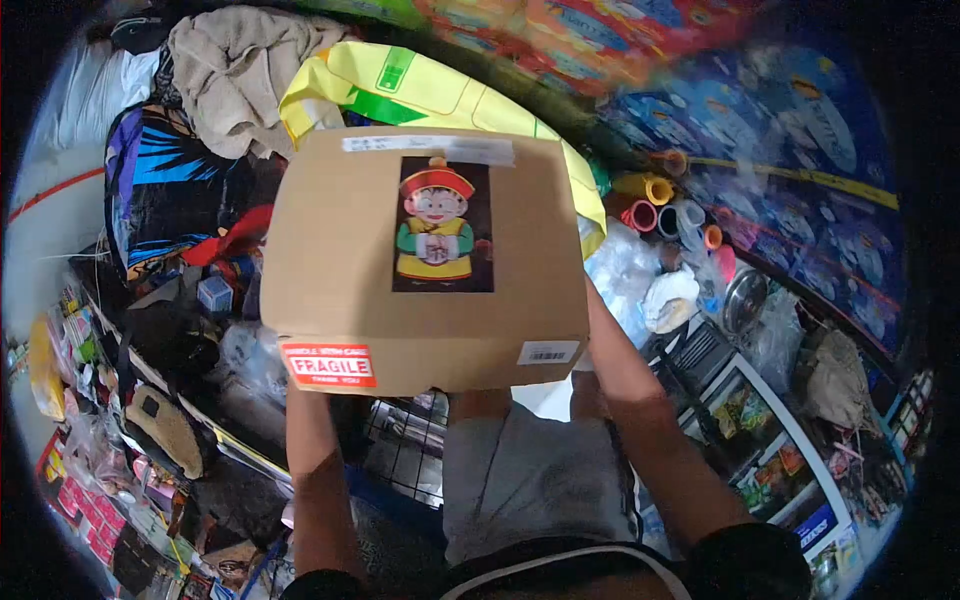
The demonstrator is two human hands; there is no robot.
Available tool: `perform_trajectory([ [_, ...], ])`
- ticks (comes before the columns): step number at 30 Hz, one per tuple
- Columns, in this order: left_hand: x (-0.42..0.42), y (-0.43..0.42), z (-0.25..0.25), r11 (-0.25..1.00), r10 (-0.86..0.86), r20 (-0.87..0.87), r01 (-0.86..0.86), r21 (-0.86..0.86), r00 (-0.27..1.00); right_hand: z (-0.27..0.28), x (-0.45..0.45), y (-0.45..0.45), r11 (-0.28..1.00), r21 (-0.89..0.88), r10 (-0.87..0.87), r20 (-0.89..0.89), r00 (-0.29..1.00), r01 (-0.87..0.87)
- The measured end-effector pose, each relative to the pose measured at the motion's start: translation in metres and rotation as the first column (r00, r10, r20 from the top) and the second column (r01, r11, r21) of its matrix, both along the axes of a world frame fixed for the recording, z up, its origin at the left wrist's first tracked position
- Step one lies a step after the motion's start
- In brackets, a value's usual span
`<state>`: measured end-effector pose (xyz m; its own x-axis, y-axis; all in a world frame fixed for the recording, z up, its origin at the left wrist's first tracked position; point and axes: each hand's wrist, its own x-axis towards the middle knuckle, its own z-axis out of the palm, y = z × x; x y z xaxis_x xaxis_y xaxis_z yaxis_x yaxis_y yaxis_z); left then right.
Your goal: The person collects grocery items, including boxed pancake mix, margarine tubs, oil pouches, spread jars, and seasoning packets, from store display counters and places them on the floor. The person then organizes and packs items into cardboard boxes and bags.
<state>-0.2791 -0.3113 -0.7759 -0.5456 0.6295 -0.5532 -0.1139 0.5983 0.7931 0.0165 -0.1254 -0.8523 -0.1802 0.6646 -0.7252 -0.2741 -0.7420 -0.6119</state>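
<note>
A brown cardboard box (335, 230) is held up in front of me, its top face toward the camera. On it are a cartoon figure picture (437, 225), a red and white FRAGILE label (331, 366) and a small barcode sticker (547, 352). My left hand (307, 398) supports the box at its lower left corner, and my right hand (597, 305) holds its right side. Both hands' fingers are hidden behind the box. A yellow and green plastic bag (440, 85) shows beyond the box's top edge.
Beige fleece cloth (230, 75) and a dark patterned bag (165, 190) lie at upper left. Coloured rolls (655, 188) and clear plastic (622, 262) are at right, beside blue printed packaging (770, 160). Below are a black wire grid (408, 440) and a white-framed panel (790, 430). Clutter lies left.
</note>
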Motion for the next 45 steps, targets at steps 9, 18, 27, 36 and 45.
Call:
perform_trajectory([
  [9,-0.004,0.038,-0.046,0.997,-0.072,0.058,0.074,-0.02,0.996,-0.025,0.024,0.003,0.995,-0.079,-0.059,0.041,0.997,0.062],
  [18,-0.036,0.151,-0.116,0.953,-0.3,0.059,0.297,0.051,0.952,-0.061,0.044,0.031,0.985,-0.148,-0.089,0.013,0.996,0.09],
  [27,-0.017,0.196,-0.162,0.969,-0.246,-0.097,0.245,-0.025,0.964,-0.083,0.026,0.043,0.982,-0.142,-0.126,-0.001,0.992,0.124],
  [36,-0.03,0.199,-0.187,0.855,-0.283,-0.058,0.28,0.436,0.957,-0.086,0.022,0.043,0.975,-0.139,-0.173,0.016,0.985,0.173],
  [45,0.072,0.082,-0.103,0.784,0.594,0.459,-0.602,-0.15,0.66,-0.03,-0.015,-0.005,0.957,0.15,-0.287,0.361,0.887,0.248],
])
